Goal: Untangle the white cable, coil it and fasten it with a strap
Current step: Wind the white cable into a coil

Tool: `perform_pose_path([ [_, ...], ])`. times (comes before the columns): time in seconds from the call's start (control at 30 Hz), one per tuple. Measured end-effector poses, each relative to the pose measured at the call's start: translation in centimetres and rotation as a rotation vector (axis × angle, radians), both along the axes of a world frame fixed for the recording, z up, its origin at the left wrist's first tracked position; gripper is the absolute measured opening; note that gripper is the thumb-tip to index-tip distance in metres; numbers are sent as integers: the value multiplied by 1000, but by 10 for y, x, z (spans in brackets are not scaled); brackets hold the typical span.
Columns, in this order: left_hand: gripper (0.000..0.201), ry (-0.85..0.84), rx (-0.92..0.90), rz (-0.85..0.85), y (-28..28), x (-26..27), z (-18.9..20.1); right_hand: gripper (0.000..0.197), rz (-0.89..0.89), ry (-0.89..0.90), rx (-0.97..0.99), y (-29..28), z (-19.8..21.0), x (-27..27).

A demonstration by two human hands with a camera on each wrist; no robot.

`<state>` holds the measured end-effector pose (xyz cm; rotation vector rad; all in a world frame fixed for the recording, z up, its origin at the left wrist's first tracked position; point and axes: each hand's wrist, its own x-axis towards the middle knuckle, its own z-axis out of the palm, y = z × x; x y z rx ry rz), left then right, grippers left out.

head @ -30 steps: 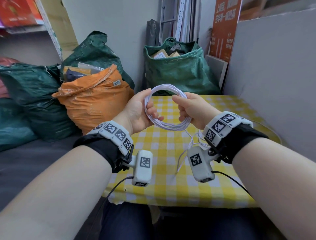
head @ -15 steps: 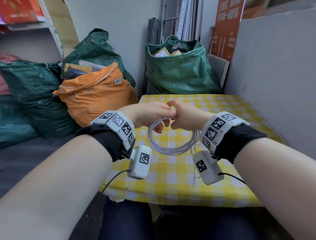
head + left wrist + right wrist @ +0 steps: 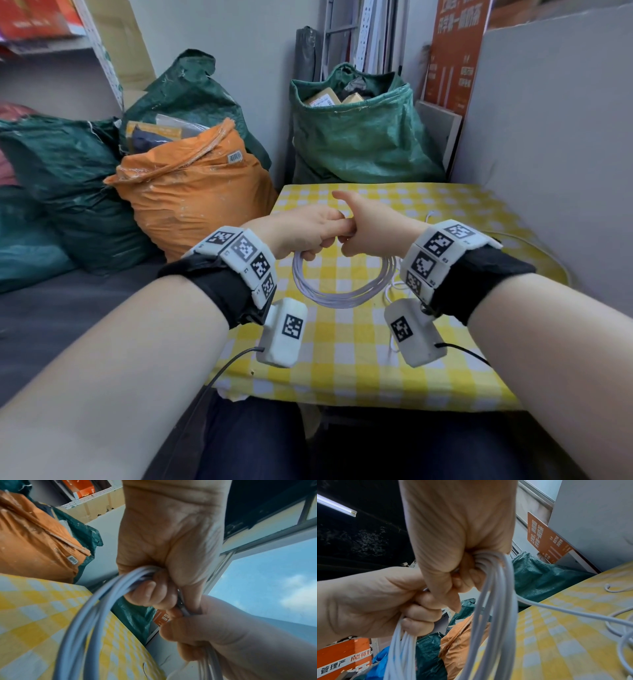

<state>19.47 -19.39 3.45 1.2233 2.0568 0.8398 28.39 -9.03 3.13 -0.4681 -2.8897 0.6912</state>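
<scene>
White cable [image 3: 342, 294] hangs as a multi-strand coil below both fists at mid-frame of the head view, over the desk [image 3: 342, 370] with its yellow-and-white checked cloth. Largest behind it are the green sack [image 3: 359, 137] at upper centre and the orange sack [image 3: 191, 195] at middle left. The left hand [image 3: 301, 233] has its fingers curled tight round the top of the coil, and the right hand [image 3: 373, 229] grips the same bundle just beside it, the two touching, right thumb raised. In the right wrist view a loose length of cable [image 3: 573, 612] runs from the coil to the cloth at lower right, where more slack lies in loops.
</scene>
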Motion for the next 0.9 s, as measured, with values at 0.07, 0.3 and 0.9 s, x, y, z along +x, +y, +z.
perform_pose_path([
  [0.07, 31, -12, 51, 14, 2, -3, -4, 91, -12, 51, -36, 6, -2, -2],
  [0.3, 34, -181, 287, 209, 5, -24, -19, 28, -169, 14, -127, 36, -15, 3],
  [0.9, 34, -413, 467, 603, 36, -52, -45, 32, -330, -469, -341, 93, -55, 4],
])
